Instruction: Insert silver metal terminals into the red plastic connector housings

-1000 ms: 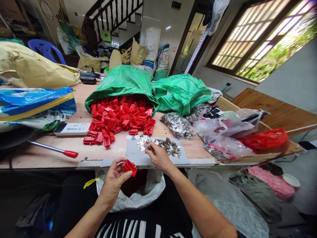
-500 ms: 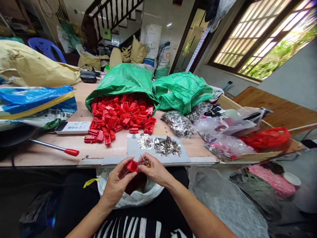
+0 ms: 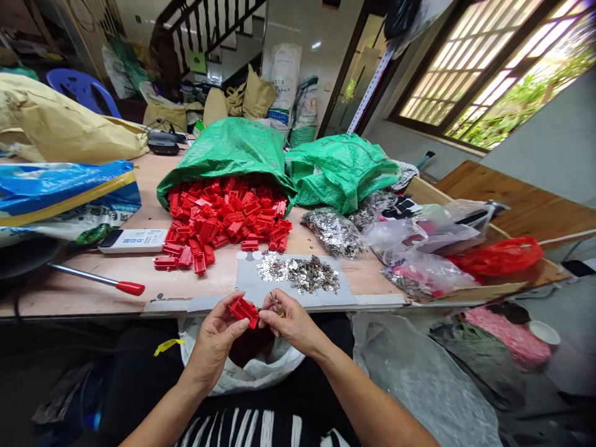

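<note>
So, labels first: white box [image 3: 135,241] on the table [image 3: 195,295] has blue characters, too small to read. Blue-and-white bag [image 3: 69,192] carries dark characters near its right edge, folds break them up; left side cut off by frame. Tall white sack [image 3: 285,74] at the back has green print, also illegible.

Left hand [image 3: 209,341] grips a red part [image 3: 244,312] between thumb and fingers, open side up, just off the table's front edge, above a white bag [image 3: 274,369]. Right hand [image 3: 291,323] is pinched at the part's right end, with a thin tool [image 3: 282,314] in its fingers, mostly covered. Can't tell what's at the fingertips. Green sack [image 3: 233,139] hides the back of the red pile [image 3: 228,217].
</note>
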`<state>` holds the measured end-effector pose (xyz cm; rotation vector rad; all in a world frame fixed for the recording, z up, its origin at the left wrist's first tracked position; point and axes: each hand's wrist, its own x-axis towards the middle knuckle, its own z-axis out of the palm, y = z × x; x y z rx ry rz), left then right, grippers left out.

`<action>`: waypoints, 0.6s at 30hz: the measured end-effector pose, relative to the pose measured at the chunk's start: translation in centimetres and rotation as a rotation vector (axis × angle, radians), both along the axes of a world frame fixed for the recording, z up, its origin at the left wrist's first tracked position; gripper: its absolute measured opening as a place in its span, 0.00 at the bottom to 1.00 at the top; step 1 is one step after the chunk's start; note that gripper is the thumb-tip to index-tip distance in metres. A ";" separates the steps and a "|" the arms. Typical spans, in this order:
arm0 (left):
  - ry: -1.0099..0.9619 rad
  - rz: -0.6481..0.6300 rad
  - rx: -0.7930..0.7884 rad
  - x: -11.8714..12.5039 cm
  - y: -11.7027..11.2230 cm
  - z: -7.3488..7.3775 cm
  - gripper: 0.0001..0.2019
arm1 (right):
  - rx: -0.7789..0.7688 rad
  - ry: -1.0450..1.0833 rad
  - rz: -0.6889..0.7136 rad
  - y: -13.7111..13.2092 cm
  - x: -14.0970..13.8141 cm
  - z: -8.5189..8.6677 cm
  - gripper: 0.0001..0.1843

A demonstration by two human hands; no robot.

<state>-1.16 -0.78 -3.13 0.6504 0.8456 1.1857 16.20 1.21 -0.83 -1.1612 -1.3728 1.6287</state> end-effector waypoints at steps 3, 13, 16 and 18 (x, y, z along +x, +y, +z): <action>0.002 0.003 -0.023 0.0 -0.1 -0.3 0.26 | 0.047 -0.113 -0.008 0.1 0.6 0.4 0.14; 0.303 0.023 0.182 0.7 2.1 -0.6 0.24 | 0.376 -0.726 -0.159 2.1 3.5 0.8 0.03; 0.428 0.036 0.315 1.3 3.8 -0.7 0.22 | 0.459 -1.083 -0.260 3.8 4.9 0.7 0.04; 0.580 0.057 0.458 1.6 4.8 -1.0 0.19 | 0.461 -1.225 -0.249 4.7 5.3 0.5 0.05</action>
